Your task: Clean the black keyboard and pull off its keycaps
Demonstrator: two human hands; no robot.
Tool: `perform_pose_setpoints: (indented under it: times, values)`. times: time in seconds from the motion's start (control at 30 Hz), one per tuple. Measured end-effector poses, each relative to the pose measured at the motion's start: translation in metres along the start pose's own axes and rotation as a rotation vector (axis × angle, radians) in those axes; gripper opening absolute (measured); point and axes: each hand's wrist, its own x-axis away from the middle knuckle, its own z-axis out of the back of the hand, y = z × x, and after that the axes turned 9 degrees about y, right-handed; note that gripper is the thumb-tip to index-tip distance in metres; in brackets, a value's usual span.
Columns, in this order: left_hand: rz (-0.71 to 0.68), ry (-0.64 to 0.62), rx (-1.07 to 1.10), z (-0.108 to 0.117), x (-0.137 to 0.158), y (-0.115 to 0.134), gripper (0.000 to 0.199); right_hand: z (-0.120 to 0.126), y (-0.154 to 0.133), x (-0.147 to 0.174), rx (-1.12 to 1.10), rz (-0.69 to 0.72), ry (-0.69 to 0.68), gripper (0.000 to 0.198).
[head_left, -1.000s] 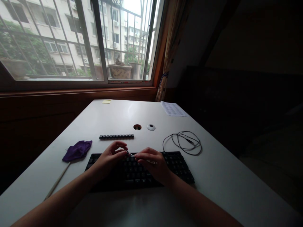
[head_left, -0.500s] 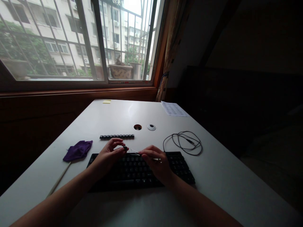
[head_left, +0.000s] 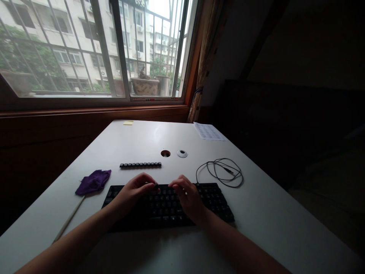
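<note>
A black keyboard (head_left: 164, 203) lies on the white desk below both hands. Over its upper left part is my left hand (head_left: 139, 186), its thumb and fingertips closed on a small black keycap (head_left: 156, 186). My right hand (head_left: 186, 192) hovers over the middle of the keys, a short gap from the left one. Its fingers are curled together, and what they hold is too dark to make out. Beyond the keyboard stands a row of loose black keycaps (head_left: 140, 164).
Left of the keyboard lies a purple cloth (head_left: 94, 181) on a pale stick (head_left: 68, 220). A coiled black cable (head_left: 221, 173) rests at right. Farther back are a desk hole (head_left: 165, 153), its round cover (head_left: 182, 153), printed paper (head_left: 208, 131) and a yellow note (head_left: 128, 123).
My left hand has lowered and shifted slightly right with the keycap. Thin pale wires that stuck out from my right fingertips no longer show; those fingers have curled more.
</note>
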Motion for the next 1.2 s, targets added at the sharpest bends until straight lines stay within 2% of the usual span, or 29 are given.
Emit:
perform_pose_setpoints:
  times: [0.2,0.7,1.07,1.2]
  values:
    - [-0.086,-0.054,-0.185,0.000,0.002,0.005,0.018,-0.005,0.004,0.002,0.034,0.025,-0.058,0.014]
    - [-0.098,-0.090,-0.254,-0.002,0.002,0.005,0.022,-0.008,0.007,0.004,0.076,0.129,-0.113,0.022]
    - [-0.117,-0.111,-0.273,-0.003,0.003,0.002,0.022,-0.007,0.006,0.003,0.103,0.143,-0.126,0.018]
    - [-0.168,-0.084,-0.301,-0.004,0.004,0.005,0.024,0.003,0.007,-0.004,0.140,0.094,-0.129,0.017]
